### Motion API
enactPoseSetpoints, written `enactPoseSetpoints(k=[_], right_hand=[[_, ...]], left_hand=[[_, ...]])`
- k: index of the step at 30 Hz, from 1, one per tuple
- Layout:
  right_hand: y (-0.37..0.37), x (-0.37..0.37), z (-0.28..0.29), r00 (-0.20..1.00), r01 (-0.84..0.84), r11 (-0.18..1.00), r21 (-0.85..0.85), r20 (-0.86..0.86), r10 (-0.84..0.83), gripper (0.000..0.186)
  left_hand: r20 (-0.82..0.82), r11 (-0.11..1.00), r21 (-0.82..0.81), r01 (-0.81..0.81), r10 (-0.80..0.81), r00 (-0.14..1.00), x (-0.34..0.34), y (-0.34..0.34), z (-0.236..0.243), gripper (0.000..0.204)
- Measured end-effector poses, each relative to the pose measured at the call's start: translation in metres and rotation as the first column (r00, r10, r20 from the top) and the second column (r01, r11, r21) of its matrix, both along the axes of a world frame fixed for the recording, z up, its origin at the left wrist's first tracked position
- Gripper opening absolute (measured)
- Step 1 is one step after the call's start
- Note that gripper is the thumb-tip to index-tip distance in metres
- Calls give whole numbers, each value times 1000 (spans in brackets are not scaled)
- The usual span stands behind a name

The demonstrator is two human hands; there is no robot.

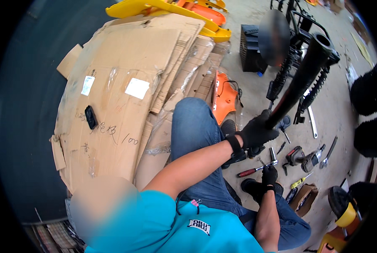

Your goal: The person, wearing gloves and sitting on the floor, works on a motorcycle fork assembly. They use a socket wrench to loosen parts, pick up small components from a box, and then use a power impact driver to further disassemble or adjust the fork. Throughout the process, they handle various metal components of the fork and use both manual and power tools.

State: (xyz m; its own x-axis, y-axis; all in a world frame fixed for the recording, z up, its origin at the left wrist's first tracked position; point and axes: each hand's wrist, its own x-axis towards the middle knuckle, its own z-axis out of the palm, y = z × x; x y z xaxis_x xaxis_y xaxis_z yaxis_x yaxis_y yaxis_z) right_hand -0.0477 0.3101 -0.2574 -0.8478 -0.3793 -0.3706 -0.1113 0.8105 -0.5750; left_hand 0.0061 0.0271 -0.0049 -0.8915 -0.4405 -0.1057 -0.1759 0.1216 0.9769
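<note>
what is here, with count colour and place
cardboard: one stack, brown, left
panels: several, yellow and orange, top
loose panel: one, orange, centre
box: one, black, top centre
tube: one, black, upper right
springs: two, black, beside tube
ratchet: one, red-handled, floor
wrenches: two, grey, right
power tools: unclear count, grey, right
screwdriver: one, yellow-handled, right
carton: one, brown, lower right
jeans: one, blue, bottom
shirt: one, teal, bottom
left hand: one, black-gloved, on tube
right hand: one, black-gloved, near ratchet
</note>
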Motion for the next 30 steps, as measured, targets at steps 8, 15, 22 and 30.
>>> enactPoseSetpoints(k=[8, 15, 22, 30], right_hand=[[-12, 3, 28, 980, -134, 984, -118, -162, 114, 18], [-18, 8, 35, 995, -77, 987, -143, -80, 66, 19], [-9, 6, 21, 988, -65, 995, -69, -145, 55, 15], [-5, 5, 12, 980, 70, 979, -192, -172, -104, 16]], left_hand=[[58, 998, 68, 9, -13, 998, -2, -4, -3, 54], [0, 999, 0, 53, -53, 999, -7, -6, -16, 51], [17, 996, 71, 53, -54, 998, -2, -4, -5, 54], [74, 997, -36, 73, -70, 995, -4, -5, -9, 60]])
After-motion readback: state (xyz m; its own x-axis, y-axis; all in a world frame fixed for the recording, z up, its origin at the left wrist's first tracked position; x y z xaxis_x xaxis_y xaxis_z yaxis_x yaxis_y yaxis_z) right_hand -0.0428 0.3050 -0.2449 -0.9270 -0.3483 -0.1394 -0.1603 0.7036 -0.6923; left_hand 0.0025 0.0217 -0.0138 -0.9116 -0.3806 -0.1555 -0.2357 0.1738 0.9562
